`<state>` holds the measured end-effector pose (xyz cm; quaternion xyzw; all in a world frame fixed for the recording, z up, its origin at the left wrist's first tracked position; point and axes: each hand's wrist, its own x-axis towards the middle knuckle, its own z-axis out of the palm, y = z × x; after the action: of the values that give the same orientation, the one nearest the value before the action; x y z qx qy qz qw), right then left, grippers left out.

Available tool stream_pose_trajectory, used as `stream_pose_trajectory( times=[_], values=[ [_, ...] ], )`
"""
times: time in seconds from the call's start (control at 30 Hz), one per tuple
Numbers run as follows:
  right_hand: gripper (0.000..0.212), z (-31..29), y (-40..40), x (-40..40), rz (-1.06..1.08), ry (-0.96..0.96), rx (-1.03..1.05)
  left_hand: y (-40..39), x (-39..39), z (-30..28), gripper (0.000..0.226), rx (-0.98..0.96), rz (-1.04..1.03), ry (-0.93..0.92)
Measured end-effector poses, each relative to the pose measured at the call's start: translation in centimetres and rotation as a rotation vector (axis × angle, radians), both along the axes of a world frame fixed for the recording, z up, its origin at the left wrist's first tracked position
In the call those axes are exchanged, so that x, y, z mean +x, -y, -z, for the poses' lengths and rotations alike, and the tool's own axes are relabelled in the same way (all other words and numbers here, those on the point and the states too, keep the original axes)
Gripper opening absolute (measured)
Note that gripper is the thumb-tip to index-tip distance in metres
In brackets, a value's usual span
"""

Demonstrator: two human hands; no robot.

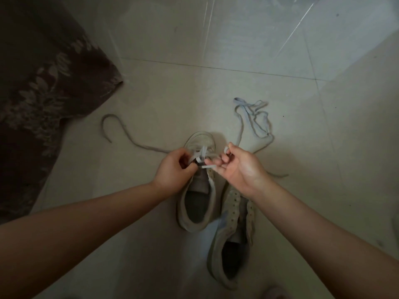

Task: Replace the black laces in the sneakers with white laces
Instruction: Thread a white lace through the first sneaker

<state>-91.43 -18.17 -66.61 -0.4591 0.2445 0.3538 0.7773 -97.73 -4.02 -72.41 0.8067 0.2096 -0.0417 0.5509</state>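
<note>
Sneakers, two, lie on the tiled floor (280, 50): one sneaker (195, 203) under both hands, the other sneaker (228, 240) below the right wrist. Left hand (172, 171) and right hand (239, 167) each pinch its white lace (199, 157). Two loose laces: grey lace (121, 128) beyond the left hand, pale lace (254, 119) beyond the right.

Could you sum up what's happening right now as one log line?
step: threading white lace into far sneaker | left hand: pinching lace | right hand: pinching lace end | near sneaker: unlaced
</note>
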Motion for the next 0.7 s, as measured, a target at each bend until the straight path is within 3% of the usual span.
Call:
stream_pose_trajectory(
  times=[0.07,0.1,0.17,0.23,0.37,0.43,0.63,0.7],
  values=[
    [0.033,0.4,0.3,0.4,-0.047,0.010,-0.189,-0.4,0.0,-0.1,0.009,0.013,0.007,0.016],
    [0.033,0.7,0.8,0.8,-0.125,0.103,-0.360,-0.7,0.0,-0.2,0.011,0.024,0.007,0.026],
    [0.034,0.6,2.4,1.6,-0.376,0.422,-0.755,-1.3,0.2,-0.3,0.017,0.063,0.015,0.047],
    [0.034,0.2,3.3,1.8,-0.630,0.664,-0.964,-1.8,0.4,-0.2,0.015,0.094,0.040,0.054],
    [0.040,0.0,2.5,0.7,-1.084,0.861,-1.080,-2.0,0.4,0.0,0.007,0.106,0.085,0.061],
    [0.034,-0.1,2.0,0.6,-1.175,0.978,-1.181,-1.9,0.4,-0.1,0.009,0.107,0.091,0.073],
    [0.019,-0.1,2.5,1.6,-1.123,0.951,-1.028,-2.4,0.3,-0.1,0.014,0.149,0.139,0.107],
    [0.019,0.1,3.8,3.0,-0.987,0.918,-1.047,-2.7,0.3,0.0,0.020,0.165,0.140,0.116]
  ],
)
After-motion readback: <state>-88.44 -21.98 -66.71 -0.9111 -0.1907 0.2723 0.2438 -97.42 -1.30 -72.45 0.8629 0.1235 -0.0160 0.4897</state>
